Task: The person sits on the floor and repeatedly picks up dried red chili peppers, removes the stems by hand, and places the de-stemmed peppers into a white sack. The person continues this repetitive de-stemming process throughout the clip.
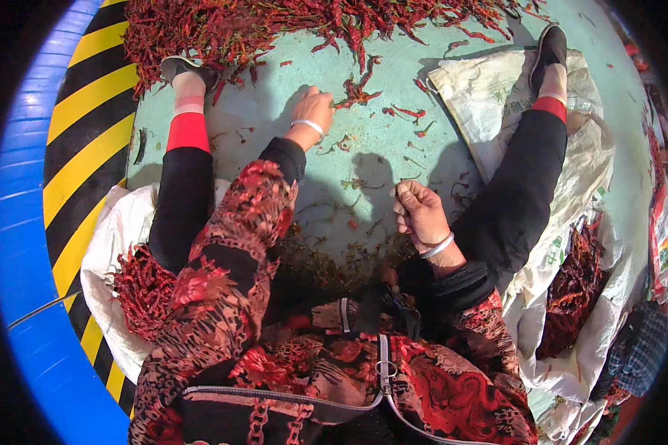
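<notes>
My left hand point(313, 111) reaches forward over the pale green floor, its fingers bent down at the end of a dried red chili point(359, 100). Whether the fingertips grip that chili is hidden by the back of the hand. Nearer my body, my right hand point(422, 211) hovers with curled fingers, the thumb pressed on the index finger; nothing shows in it. A few more loose chilies point(409, 112) lie to the right of the left hand. Broken stems point(362, 183) and bits are scattered between my legs.
A large heap of dried chilies point(228, 33) spreads across the far side. White woven sacks with chilies stand beside my left leg point(103, 278) and right leg point(584, 356). An empty-looking sack point(467, 94) lies flat under my right foot. A black-and-yellow striped border point(89, 139) edges the left.
</notes>
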A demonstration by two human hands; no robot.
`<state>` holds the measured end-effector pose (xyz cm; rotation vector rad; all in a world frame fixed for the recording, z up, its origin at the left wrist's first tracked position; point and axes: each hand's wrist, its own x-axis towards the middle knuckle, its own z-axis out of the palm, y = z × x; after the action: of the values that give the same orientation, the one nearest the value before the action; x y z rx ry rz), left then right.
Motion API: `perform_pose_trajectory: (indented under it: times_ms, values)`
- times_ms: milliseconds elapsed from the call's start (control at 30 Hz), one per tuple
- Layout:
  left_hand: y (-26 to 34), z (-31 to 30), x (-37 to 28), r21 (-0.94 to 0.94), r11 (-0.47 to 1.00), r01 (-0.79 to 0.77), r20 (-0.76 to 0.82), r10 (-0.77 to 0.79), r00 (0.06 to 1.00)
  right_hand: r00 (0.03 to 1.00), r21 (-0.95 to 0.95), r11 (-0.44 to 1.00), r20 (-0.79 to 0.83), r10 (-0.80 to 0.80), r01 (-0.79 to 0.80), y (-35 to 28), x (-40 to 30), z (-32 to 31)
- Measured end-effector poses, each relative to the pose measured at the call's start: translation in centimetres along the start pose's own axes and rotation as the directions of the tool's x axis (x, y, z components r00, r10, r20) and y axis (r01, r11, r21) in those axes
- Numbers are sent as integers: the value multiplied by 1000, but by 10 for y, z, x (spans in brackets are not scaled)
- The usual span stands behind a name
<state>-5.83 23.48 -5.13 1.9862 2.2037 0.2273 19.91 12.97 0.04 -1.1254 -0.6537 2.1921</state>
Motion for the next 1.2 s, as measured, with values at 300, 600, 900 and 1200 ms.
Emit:
perform_pose_trajectory:
  times_ms: [300,600,900,1200]
  values:
    - [9,-1,-28,-257,960,-112,-195,62,979,1000,-114,993,-8,29,-29,20,23,7]
    - [30,-1,-55,-433,858,-277,-154,232,960,996,-81,996,-80,-50,44,19,20,-1]
    - [78,-44,-164,-798,602,-27,97,173,980,679,-684,355,280,-678,637,7,1,35]
    - [87,-56,-165,-770,549,-325,141,644,752,914,7,919,-115,-390,393,-33,-12,2]
